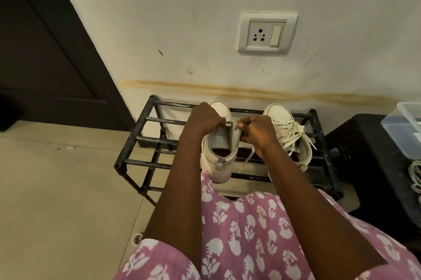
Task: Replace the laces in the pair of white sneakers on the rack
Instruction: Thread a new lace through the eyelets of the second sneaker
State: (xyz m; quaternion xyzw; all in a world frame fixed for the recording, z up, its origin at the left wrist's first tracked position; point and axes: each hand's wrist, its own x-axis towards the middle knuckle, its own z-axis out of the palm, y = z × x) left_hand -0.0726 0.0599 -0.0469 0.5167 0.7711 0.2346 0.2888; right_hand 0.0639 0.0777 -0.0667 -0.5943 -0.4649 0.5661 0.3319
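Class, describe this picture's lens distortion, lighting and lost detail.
Head view: the wide-angle lens slants the door frame and splays the rack; warm, soft light; the black stool loses detail; left hand and right hand on the sneaker look slightly soft.

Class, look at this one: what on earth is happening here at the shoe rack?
A person holds a white sneaker at the black rack. The left hand grips one side of its opening, the right hand pinches the other side, and a loose lace hangs below. The second sneaker sits on the rack, laced. More white laces lie on the black stool at the right.
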